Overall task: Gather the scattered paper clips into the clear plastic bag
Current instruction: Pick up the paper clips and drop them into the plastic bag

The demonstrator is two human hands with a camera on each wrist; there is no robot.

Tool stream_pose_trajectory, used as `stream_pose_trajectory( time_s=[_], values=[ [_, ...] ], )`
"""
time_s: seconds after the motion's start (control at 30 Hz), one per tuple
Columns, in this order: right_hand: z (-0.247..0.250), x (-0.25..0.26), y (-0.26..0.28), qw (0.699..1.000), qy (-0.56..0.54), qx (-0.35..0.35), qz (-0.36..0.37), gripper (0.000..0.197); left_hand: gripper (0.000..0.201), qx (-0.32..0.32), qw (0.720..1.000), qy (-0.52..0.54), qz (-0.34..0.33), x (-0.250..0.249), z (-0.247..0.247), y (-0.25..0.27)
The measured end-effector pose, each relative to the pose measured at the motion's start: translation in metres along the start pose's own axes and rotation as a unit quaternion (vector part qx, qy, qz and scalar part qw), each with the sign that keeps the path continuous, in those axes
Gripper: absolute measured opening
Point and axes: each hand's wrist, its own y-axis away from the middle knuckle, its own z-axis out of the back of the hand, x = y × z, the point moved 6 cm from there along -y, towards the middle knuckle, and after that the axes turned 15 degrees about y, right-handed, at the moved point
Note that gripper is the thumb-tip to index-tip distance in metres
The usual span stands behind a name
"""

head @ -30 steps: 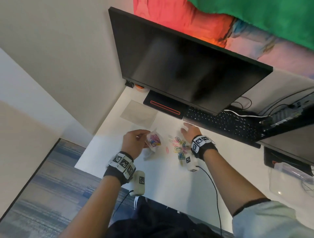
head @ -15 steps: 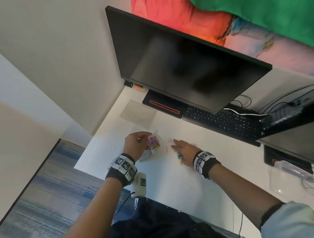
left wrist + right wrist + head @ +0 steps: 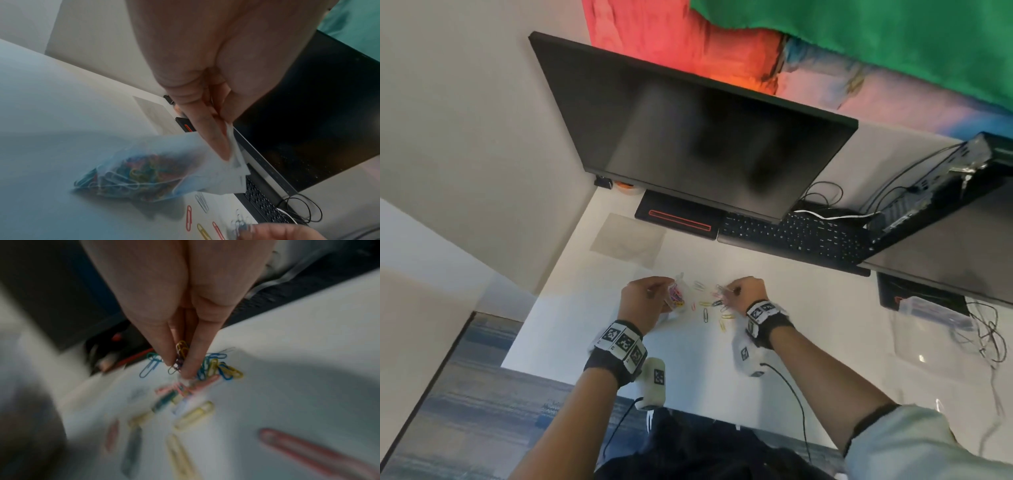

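We judge the paper clips light, stiff and slippery, best pinched in small bunches. Our right hand pinches several above the loose ones on the bench. Our left hand, just beside, grips the floppy clear plastic bag by its mouth.

You've got a big black flat monitor with a dark screen sitting at the back of the white desk, and a black keyboard tucked just under its lower edge. Thin black cables tangle off to the right, near a clear plastic container. Blue-grey striped carpet below.
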Motion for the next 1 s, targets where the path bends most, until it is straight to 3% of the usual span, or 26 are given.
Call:
stream_pose_trajectory(
  time_s=[0.07, 0.17, 0.23, 0.3, 0.33, 0.37, 0.43, 0.5, 0.6, 0.7, 0.77, 0.83, 0.9, 1.0],
  values=[
    [0.008, -0.016, 0.005, 0.974, -0.200, 0.035, -0.098, 0.014, 0.022, 0.002, 1.000, -0.012, -0.003, -0.001, -0.003, 0.000],
    [0.026, 0.002, 0.024, 0.862, -0.483, 0.110, -0.109, 0.010, 0.022, 0.004, 1.000, -0.017, -0.002, 0.000, -0.010, 0.000],
    [0.042, 0.026, 0.038, 0.816, -0.557, 0.131, -0.075, 0.009, 0.022, 0.006, 1.000, -0.020, 0.000, -0.001, -0.017, 0.000],
    [0.048, 0.046, 0.051, 0.800, -0.578, 0.152, -0.054, 0.012, 0.022, 0.011, 1.000, -0.014, 0.006, -0.002, -0.025, 0.002],
    [0.046, 0.053, 0.056, 0.809, -0.563, 0.163, -0.045, 0.014, 0.022, 0.015, 1.000, -0.012, 0.005, -0.003, -0.029, 0.003],
    [0.043, 0.059, 0.060, 0.841, -0.515, 0.163, -0.029, 0.017, 0.022, 0.021, 1.000, -0.011, 0.002, -0.005, -0.032, 0.006],
    [0.035, 0.062, 0.062, 0.938, -0.327, 0.112, 0.010, 0.015, 0.024, 0.031, 1.000, -0.002, -0.005, -0.007, -0.038, 0.008],
    [0.035, 0.069, 0.064, 0.978, -0.198, 0.042, 0.054, 0.011, 0.026, 0.035, 0.999, -0.001, -0.007, -0.007, -0.040, 0.009],
    [0.039, 0.083, 0.068, 0.984, -0.129, 0.007, 0.121, 0.008, 0.025, 0.039, 0.999, -0.008, -0.001, -0.003, -0.040, 0.008],
    [0.043, 0.098, 0.074, 0.977, -0.004, 0.036, 0.209, 0.024, 0.025, 0.041, 0.999, -0.011, -0.003, -0.004, -0.039, 0.010],
    [0.051, 0.102, 0.075, 0.971, -0.002, 0.049, 0.234, 0.028, 0.024, 0.035, 0.999, -0.004, -0.003, -0.004, -0.037, 0.009],
    [0.062, 0.094, 0.071, 0.974, -0.089, 0.033, 0.206, 0.025, 0.022, 0.032, 0.999, -0.001, -0.006, -0.005, -0.033, 0.008],
    [0.070, 0.068, 0.061, 0.976, -0.181, -0.002, 0.123, 0.023, 0.021, 0.028, 1.000, -0.003, -0.012, -0.007, -0.027, 0.007],
    [0.064, 0.005, 0.038, 0.986, -0.153, -0.060, -0.032, 0.025, 0.021, 0.006, 1.000, 0.018, -0.019, -0.009, -0.006, 0.007]
  ],
)
